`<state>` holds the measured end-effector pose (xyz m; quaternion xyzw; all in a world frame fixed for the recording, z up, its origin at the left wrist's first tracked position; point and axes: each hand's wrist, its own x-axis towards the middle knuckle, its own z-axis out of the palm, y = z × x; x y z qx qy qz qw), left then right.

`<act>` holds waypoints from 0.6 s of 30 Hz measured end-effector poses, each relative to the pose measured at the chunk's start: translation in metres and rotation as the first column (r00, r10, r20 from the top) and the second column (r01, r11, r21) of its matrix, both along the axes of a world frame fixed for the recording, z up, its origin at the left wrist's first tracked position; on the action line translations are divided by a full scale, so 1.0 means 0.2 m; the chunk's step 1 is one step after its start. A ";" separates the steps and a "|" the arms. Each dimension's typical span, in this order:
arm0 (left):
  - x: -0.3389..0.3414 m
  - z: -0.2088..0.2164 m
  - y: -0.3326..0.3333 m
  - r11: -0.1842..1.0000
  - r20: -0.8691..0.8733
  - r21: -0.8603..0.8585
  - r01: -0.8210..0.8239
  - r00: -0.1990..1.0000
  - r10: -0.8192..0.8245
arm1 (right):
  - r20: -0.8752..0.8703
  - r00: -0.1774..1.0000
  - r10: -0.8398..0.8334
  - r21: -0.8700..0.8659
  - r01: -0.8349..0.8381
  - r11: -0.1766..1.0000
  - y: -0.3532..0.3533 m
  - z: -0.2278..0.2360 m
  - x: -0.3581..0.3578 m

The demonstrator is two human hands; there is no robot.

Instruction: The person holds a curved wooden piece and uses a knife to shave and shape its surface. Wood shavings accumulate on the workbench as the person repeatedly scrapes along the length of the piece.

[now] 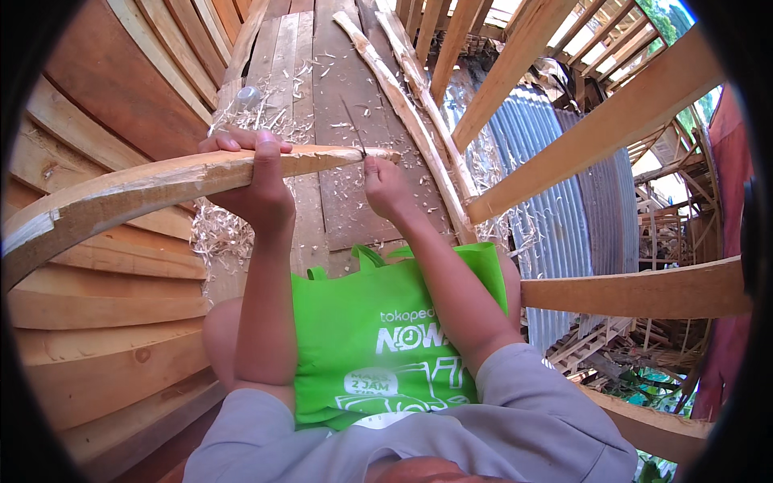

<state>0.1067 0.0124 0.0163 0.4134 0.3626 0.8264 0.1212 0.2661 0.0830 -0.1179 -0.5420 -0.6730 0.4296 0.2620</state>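
A long, pale wooden pole runs from the left rim to the middle, its surface cut in rough facets and narrowing toward the right end. My left hand is wrapped round it, thumb on top and fingers behind. Close to the narrow end, my right hand is a closed fist around the handle of a knife, which the fist hides. The thin dark knife blade crosses the pole and points away from me. Over my lap lies a green bag with white print.
Wood shavings litter the plank floor. Two long, peeled poles lie to the right, beside a slatted wooden railing. Corrugated metal sheets show beyond it. A plank wall closes the left side. A small clear container stands ahead.
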 end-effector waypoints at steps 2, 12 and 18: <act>0.02 0.01 -0.01 0.999 -0.011 -0.036 -0.021 1.000 0.021 | 0.094 0.988 -0.121 0.074 0.115 0.991 0.05 -0.22 0.06; -0.04 -0.03 0.00 0.998 0.023 0.057 0.027 0.999 -0.028 | -0.097 0.995 -0.013 0.244 0.037 0.969 -0.05 0.01 -0.06; -0.04 0.00 0.02 1.000 0.022 -0.004 0.024 0.999 -0.024 | -0.077 0.965 -0.251 0.011 0.252 0.968 0.07 -0.28 -0.09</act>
